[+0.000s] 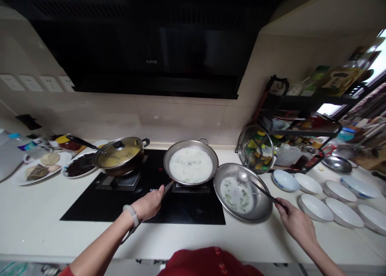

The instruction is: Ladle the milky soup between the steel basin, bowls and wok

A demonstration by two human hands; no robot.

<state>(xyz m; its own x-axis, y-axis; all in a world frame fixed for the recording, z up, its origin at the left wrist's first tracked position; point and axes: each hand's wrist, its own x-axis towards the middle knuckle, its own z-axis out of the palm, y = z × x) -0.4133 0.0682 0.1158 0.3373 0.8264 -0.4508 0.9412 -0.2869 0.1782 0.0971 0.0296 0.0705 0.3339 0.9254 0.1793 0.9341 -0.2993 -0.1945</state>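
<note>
My left hand (150, 202) is closed around the handle of a steel wok (166, 168) on the right burner. White soup (190, 165) with green bits fills much of that wok. My right hand (297, 223) grips a ladle (261, 189) by its dark handle. The ladle's bowl is over a wide steel basin (265, 211) beside the wok, which holds a smaller amount of white soup (235, 195) with green leaves. Whether the ladle bowl touches that soup I cannot tell.
A glass-lidded pot (120, 169) stands on the left burner. Plates of food, including a dark dish (81, 165), lie further left. Several white bowls (315, 207) sit at the right. Behind them are a glass lid (255, 147) and a black condiment rack (301, 127). A range hood (150, 79) hangs overhead.
</note>
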